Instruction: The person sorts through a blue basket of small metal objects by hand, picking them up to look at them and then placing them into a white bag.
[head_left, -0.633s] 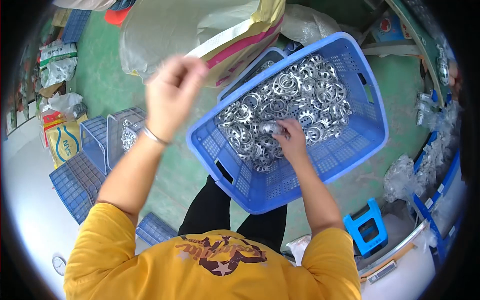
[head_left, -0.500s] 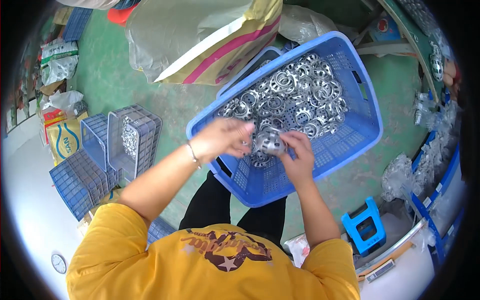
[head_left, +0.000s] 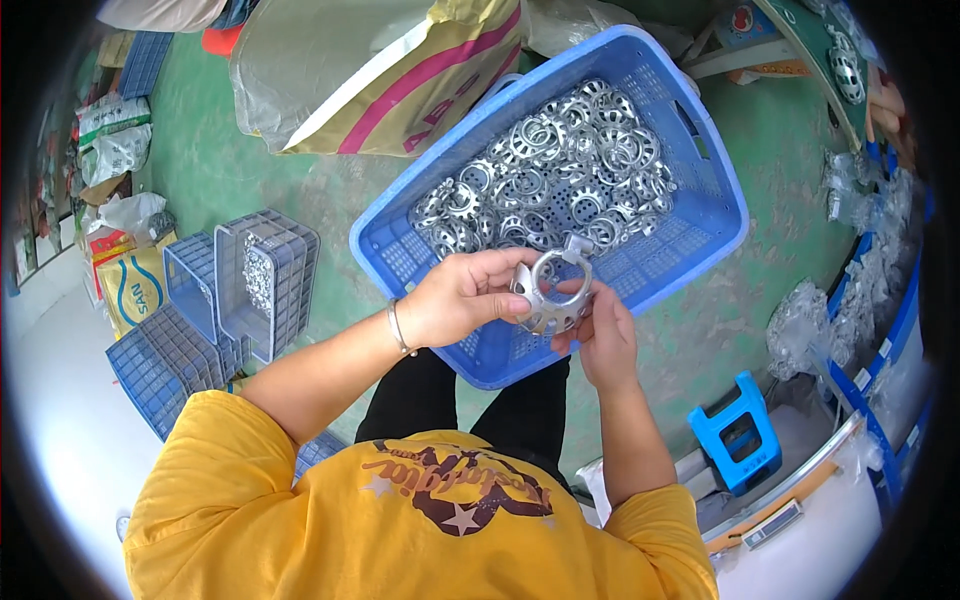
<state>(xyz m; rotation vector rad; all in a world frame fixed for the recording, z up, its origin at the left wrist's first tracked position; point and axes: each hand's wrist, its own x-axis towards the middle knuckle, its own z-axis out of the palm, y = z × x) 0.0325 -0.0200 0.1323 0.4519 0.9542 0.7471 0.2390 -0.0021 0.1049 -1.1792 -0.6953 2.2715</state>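
Observation:
Between both hands I hold a silvery ring-shaped part [head_left: 549, 316] with cut-outs round its side and a small tab at its top. My left hand [head_left: 470, 293] pinches its left side, thumb in front. My right hand [head_left: 603, 335] grips it from the lower right, some fingers hidden behind it. The part is tilted, its round opening facing up. Below and beyond it is a large blue plastic basket [head_left: 690, 235] with perforated walls. Many similar silvery ring parts [head_left: 545, 160] lie heaped in the basket's far and left portion.
A big bag [head_left: 400, 95] with a pink stripe lies beyond the basket. Grey-blue crates [head_left: 300, 290], one holding small shiny pieces, stand at left. A bright blue plastic stool [head_left: 737, 435] is at lower right. Clear plastic-wrapped bundles [head_left: 800, 330] line the right side.
My left hand has come in from beside the part and now grips it. The part has been turned and brought nearer to me, and the basket appears shifted up and left in view.

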